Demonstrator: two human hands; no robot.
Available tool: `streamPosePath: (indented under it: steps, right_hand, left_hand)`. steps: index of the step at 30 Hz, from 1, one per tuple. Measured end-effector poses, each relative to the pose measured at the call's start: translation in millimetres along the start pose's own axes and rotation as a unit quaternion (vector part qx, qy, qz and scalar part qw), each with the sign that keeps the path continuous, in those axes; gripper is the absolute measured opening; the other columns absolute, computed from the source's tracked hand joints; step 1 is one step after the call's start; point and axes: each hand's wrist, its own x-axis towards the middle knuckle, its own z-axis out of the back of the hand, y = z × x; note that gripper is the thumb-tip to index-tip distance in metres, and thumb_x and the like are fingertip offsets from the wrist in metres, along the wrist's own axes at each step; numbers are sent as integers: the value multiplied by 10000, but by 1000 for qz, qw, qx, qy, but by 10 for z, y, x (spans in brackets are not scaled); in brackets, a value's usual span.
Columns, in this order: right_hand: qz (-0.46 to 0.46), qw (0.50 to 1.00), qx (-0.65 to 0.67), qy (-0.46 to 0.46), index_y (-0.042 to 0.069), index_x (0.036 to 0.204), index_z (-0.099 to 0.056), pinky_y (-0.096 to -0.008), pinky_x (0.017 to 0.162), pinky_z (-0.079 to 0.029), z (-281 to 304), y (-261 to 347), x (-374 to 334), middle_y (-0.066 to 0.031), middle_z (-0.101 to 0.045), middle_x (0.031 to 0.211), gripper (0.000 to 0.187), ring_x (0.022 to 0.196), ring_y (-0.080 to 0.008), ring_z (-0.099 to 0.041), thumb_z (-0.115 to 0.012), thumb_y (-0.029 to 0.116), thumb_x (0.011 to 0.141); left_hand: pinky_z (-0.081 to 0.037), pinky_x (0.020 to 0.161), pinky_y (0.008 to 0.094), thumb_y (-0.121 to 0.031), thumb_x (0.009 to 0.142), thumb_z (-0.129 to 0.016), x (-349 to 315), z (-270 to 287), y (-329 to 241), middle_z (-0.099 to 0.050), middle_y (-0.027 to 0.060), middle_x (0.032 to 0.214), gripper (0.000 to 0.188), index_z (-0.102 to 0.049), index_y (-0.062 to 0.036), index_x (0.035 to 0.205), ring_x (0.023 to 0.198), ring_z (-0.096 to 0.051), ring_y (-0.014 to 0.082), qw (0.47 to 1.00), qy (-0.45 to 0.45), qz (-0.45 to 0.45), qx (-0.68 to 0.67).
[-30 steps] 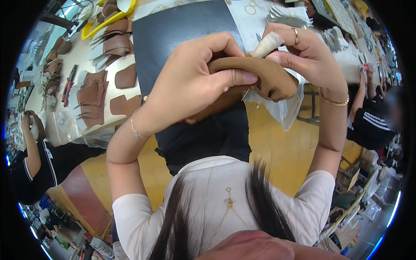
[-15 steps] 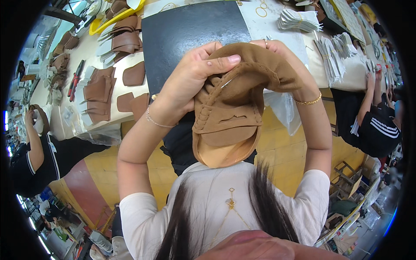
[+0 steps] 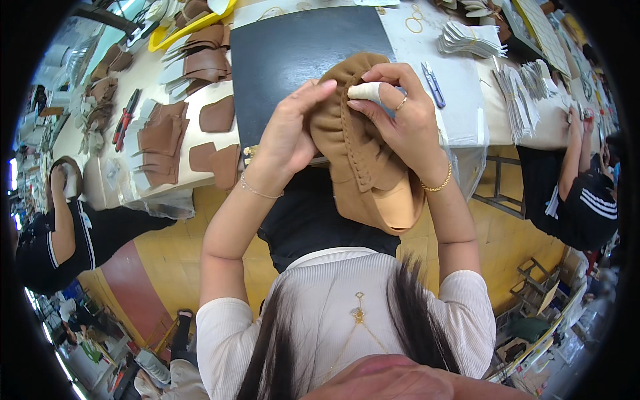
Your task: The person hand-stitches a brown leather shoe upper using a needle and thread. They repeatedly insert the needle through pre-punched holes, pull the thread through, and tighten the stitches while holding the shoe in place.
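Note:
A brown suede moccasin upper [image 3: 343,170], with a gathered toe, a row of stitches along its seam and a tan lining, is held up over the near table edge, its toe pointing away from me. On its left side my left hand [image 3: 291,127] grips it, thumb along the toe and the other fingers mostly hidden behind. My right hand [image 3: 408,117] is closed in a pinch at the stitched seam, one finger wrapped in white. Whatever lies between those fingertips is too small to make out.
Beyond the shoe lies a black mat [image 3: 287,63]. Blue-handled thread snips [image 3: 433,85] lie to its right, near bundled white pieces [image 3: 472,40]. At left are brown leather pieces [image 3: 160,137] and red-handled pliers [image 3: 125,120]. Co-workers sit on both sides.
The moccasin has turned, bringing its seam nearly lengthwise toward me. My right hand has come from behind it to pinch the seam. The snips are now uncovered.

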Motion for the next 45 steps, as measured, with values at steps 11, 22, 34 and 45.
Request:
streamPosePath:
  steps: [11,22,34,45]
  right_hand:
    - [74,992,76,-75,60,872,-627,-344,717,-456,-136,201,-71,-53,-651,929,183,785,-216,-611,-754,30,743]
    - [117,992,23,-50,63,865,-649,-367,759,-510,-89,258,-22,-61,-705,854,222,803,-226,-678,-789,12,700]
    - [-37,985,124,-116,22,863,-629,-343,763,-554,-215,161,-186,-93,-714,856,210,849,-253,-694,-782,-30,729]
    - [80,970,143,-178,-51,819,-599,-485,813,-572,326,624,98,-187,-660,814,141,800,-306,-666,-648,57,894]
  left_hand:
    - [-579,705,272,-244,958,-621,59,150,42,-678,89,982,285,-602,2,1100,823,-673,123,997,43,-51,47]
    - [-537,675,222,-270,978,-586,14,25,119,-644,41,910,301,-588,-2,1113,773,-627,87,996,50,-63,44]
    - [-560,721,259,-254,985,-573,74,-4,104,-670,68,990,273,-591,-4,1090,825,-658,105,998,52,-40,-5]
    - [-549,773,301,-290,975,-584,191,96,-114,-673,83,997,312,-601,-3,1097,859,-649,147,993,-58,-101,19]
